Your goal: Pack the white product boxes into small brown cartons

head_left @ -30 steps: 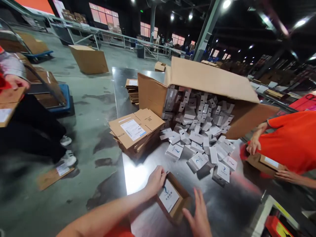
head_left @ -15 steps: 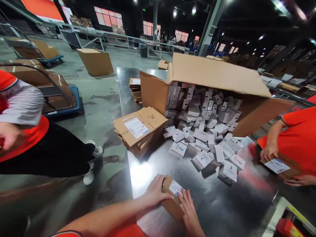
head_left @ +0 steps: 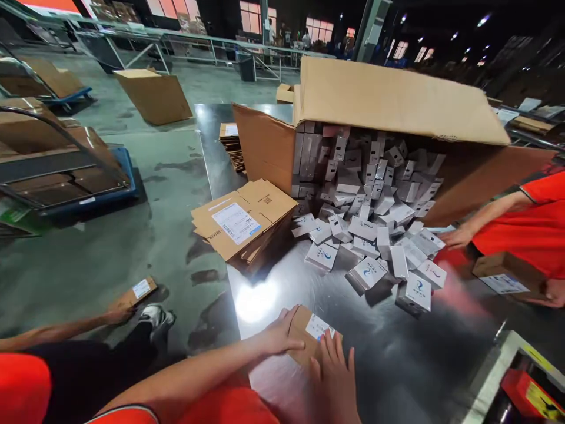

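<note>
Lower centre of frame: small brown cardboard mailer box w/ white label lies on shiny steel table. Left hand cups its left edge, fingers curled on the cardboard, grasping. Right hand lies flat, palm down, fingertips pressing the lid near the label; not clenched. Centre: stack of flat brown cartons. Centre-right: big tipped-over cardboard box spilling small white-grey product boxes. Lower left: co-worker's hand on a floor parcel.
</note>
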Demonstrator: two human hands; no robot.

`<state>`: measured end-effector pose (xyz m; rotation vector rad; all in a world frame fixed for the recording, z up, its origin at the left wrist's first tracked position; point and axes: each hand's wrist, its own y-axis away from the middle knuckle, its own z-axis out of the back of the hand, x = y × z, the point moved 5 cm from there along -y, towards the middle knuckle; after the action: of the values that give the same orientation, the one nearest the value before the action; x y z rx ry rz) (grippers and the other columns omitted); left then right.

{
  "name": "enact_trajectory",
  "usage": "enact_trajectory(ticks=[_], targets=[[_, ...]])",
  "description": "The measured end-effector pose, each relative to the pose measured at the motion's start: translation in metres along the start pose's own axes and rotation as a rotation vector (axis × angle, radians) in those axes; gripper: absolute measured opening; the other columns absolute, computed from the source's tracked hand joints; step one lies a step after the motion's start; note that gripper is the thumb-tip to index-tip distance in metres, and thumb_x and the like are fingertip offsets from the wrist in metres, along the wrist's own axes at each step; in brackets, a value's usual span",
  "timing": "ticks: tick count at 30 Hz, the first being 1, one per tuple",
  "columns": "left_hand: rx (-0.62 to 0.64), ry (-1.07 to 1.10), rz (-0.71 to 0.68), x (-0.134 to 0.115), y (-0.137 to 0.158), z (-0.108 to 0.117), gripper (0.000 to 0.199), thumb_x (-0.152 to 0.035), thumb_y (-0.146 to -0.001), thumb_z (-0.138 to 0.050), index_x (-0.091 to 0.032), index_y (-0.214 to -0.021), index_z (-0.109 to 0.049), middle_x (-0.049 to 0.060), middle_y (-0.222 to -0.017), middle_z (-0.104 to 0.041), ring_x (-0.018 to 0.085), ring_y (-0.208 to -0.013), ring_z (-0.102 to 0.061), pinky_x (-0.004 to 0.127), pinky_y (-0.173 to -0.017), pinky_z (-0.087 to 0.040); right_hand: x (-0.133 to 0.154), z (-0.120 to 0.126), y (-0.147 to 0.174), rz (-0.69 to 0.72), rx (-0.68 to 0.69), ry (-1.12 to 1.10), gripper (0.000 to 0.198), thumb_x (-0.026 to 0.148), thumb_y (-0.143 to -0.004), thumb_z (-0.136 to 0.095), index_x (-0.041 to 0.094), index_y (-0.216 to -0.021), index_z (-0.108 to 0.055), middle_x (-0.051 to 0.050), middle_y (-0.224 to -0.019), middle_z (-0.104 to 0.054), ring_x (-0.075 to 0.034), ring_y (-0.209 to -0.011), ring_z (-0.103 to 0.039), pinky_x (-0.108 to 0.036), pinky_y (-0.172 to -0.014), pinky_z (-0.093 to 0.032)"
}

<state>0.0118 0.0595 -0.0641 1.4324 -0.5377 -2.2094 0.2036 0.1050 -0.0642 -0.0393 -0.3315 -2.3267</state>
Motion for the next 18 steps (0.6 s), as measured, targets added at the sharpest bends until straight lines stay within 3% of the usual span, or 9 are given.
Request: enact_trajectory(ticks=[3,6,9,13,16,18], targets=[[-0.007,0.004,0.032,0.002,0.001,0.000,0.101,-0.060,-0.091,-0.058,-0.004,-0.170,-0.026,0.026,-0.154,-0.049,0.036,-0.138,-0.057,0.042,-0.120,-0.044,0.010,-0.008,0.003,0.026,-0.251,0.024,0.064,0.050,-0.109,-0.041,0.005,-0.147,-0.066,-0.022,-0.159,-0.052,-0.049,-0.150,-0.049,-0.076,-0.117,-0.046],[-0.027,0.000,0.059,-0.003,0.000,-0.005,0.098,-0.061,-0.096,-0.049,0.000,-0.169,-0.024,0.028,-0.153,-0.050,0.037,-0.142,-0.054,0.042,-0.123,-0.041,0.016,-0.011,0.006,0.021,-0.467,-0.037,0.077,0.058,-0.111,-0.032,-0.003,-0.146,-0.063,-0.028,-0.158,-0.053,-0.050,-0.149,-0.050,-0.073,-0.117,-0.047],[-0.053,0.034,0.085,-0.013,-0.004,-0.011,0.094,-0.060,-0.097,-0.048,0.002,-0.165,-0.031,0.029,-0.152,-0.053,0.038,-0.141,-0.056,0.045,-0.123,-0.042,0.025,-0.014,0.004,-0.008,-0.434,-0.155,0.072,0.057,-0.110,-0.038,0.003,-0.153,-0.058,-0.024,-0.163,-0.048,-0.047,-0.152,-0.046,-0.073,-0.123,-0.040],[-0.060,0.044,0.108,-0.027,-0.021,-0.029,0.077,-0.050,-0.098,-0.047,0.000,-0.156,-0.047,0.029,-0.144,-0.059,0.040,-0.136,-0.061,0.047,-0.119,-0.045,0.028,-0.021,0.002,-0.089,-0.305,-0.357,0.075,0.050,-0.105,-0.055,0.003,-0.163,-0.044,-0.022,-0.174,-0.028,-0.043,-0.164,-0.025,-0.070,-0.134,-0.023],[-0.062,0.062,0.088,-0.040,-0.042,-0.045,0.073,-0.043,-0.096,-0.043,0.001,-0.155,-0.047,0.030,-0.147,-0.059,0.038,-0.139,-0.060,0.048,-0.120,-0.045,0.021,-0.025,-0.001,-0.169,-0.257,-0.407,0.083,0.042,-0.099,-0.068,0.000,-0.164,-0.040,-0.025,-0.175,-0.018,-0.045,-0.166,-0.013,-0.071,-0.135,-0.016],[-0.042,0.095,0.028,-0.051,-0.057,-0.054,0.072,-0.047,-0.095,-0.043,-0.004,-0.152,-0.049,0.027,-0.151,-0.059,0.034,-0.140,-0.060,0.044,-0.121,-0.045,0.010,-0.021,-0.011,-0.222,-0.235,-0.387,0.083,0.039,-0.097,-0.071,0.000,-0.164,-0.041,-0.028,-0.174,-0.018,-0.048,-0.165,-0.014,-0.075,-0.133,-0.013]])
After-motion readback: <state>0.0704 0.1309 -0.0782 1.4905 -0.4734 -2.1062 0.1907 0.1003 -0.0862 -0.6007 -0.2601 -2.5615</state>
